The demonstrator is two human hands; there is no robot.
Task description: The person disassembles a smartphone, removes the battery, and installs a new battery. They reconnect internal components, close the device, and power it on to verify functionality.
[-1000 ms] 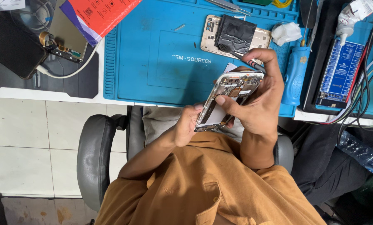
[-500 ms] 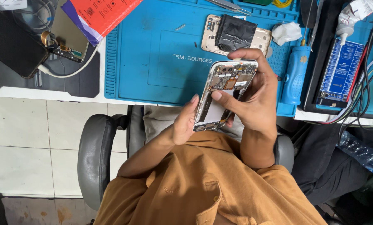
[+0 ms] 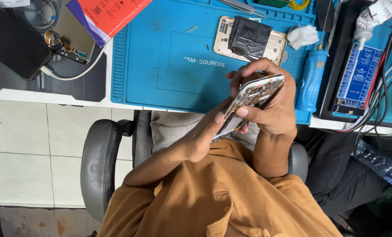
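At frame center, my left hand (image 3: 200, 138) and right hand (image 3: 272, 107) both grip the opened phone chassis (image 3: 248, 103) above the blue repair mat (image 3: 161, 66).

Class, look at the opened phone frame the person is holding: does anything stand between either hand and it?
Nothing visible does. The left hand and right hand both grip the opened silver phone frame with exposed circuit board directly, above the edge of the blue rubber repair mat.

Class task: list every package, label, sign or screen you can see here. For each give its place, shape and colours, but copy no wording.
Red flat package with purple edge: top left, overhanging the mat.
Black phone screen: far left, dark rectangle.
Blue labelled panel: right side, upright rectangle with white print.
Blue rubber work mat: centre, white lettering.
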